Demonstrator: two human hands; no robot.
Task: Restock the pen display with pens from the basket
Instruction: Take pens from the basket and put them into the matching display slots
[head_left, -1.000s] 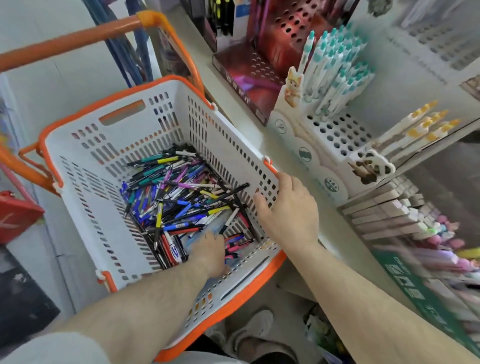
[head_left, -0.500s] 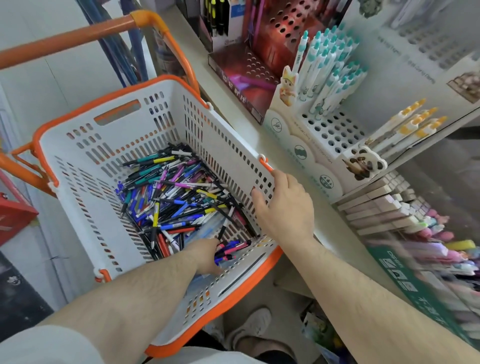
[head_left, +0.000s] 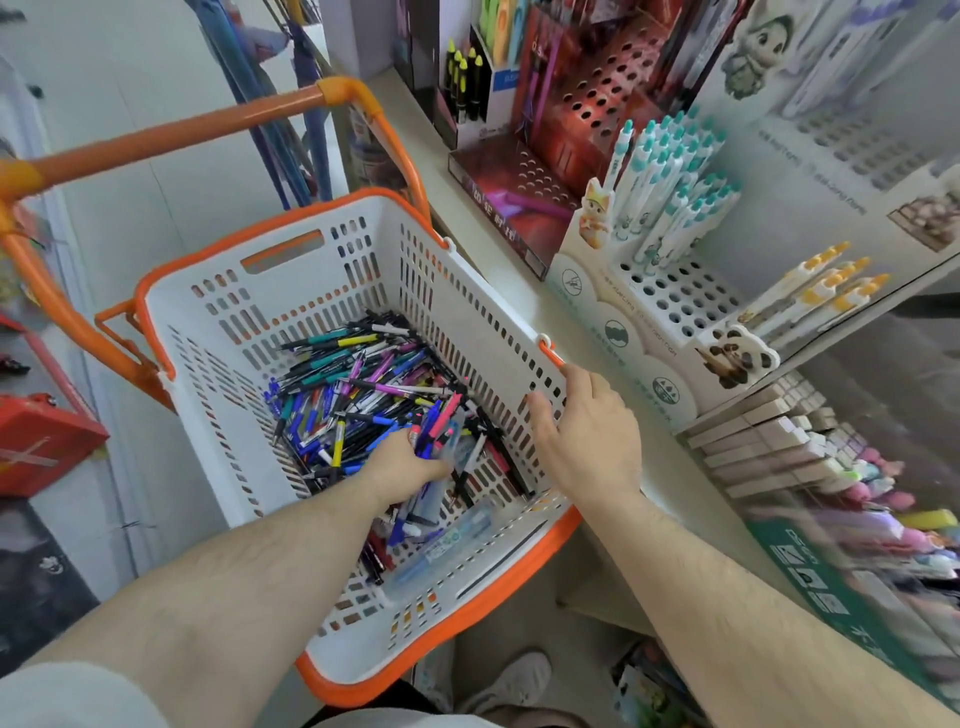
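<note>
A white basket (head_left: 223, 364) with an orange rim holds a heap of loose pens (head_left: 358, 400) in blue, black, purple and pink. My left hand (head_left: 408, 462) is down in the heap, its fingers curled round a few pens. My right hand (head_left: 584, 434) grips the basket's right rim. To the right on the shelf stands a white pen display (head_left: 670, 301) with many holes, teal-capped pens (head_left: 670, 176) at its back and yellow-capped pens (head_left: 826, 283) at its right. Most front holes hold nothing.
The orange basket handle (head_left: 171, 137) arches over the far side. A red display stand (head_left: 566, 130) with holes sits behind the white one. Boxed erasers (head_left: 769, 447) and pastel items fill the lower shelf at right. A red box (head_left: 41, 441) lies on the floor at left.
My left hand has slid further into the heap and closed on some pens. The view has tilted up a little; my right hand stays on the rim.
</note>
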